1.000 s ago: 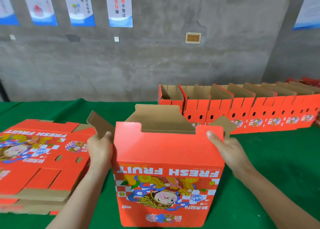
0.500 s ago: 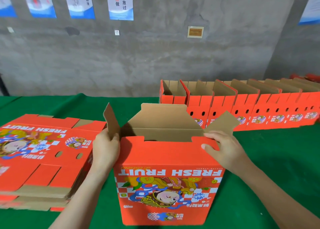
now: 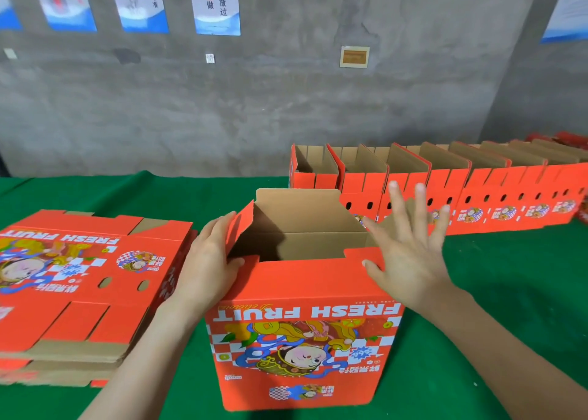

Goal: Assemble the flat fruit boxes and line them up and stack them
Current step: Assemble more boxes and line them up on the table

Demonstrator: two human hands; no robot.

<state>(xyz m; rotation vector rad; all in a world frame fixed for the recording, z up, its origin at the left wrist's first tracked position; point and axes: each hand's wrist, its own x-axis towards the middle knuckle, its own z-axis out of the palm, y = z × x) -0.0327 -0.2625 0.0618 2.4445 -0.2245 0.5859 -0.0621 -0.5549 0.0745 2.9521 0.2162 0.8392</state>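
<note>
**Hands fold in the end flaps of an upright fruit box**

Head camera view: a red "FRESH FRUIT" box [image 3: 302, 333] stands opened out on the green table cover [image 3: 509, 292], directly in front of the person, with its printing upside down and its top open. The left hand [image 3: 206, 267] lies with straight fingers flat against the outside of the left end flap [image 3: 240, 228] and tips it inward, the thumb resting at the front panel's corner. The right hand [image 3: 410, 260] is spread wide and holds nothing. It hovers over the right end flap [image 3: 378, 225], which it mostly hides, and its thumb touches the front panel's top edge. A stack of flat boxes [image 3: 79, 279] lies just to the left. A row of assembled boxes [image 3: 445, 197] runs along the back right of the table.

To do this step well, it seems best to press both end flaps in evenly along their creases. The walls should be kept square so the longer flaps can close over them, and the box should be steadied so it does not slide.

Half a second earlier, the left flap stood outward with its brown inner face showing. It now leans inward with its red side up. The right hand then pinched the front panel's top corner, and it has since let go and opened. The box stands in the same spot.
</note>
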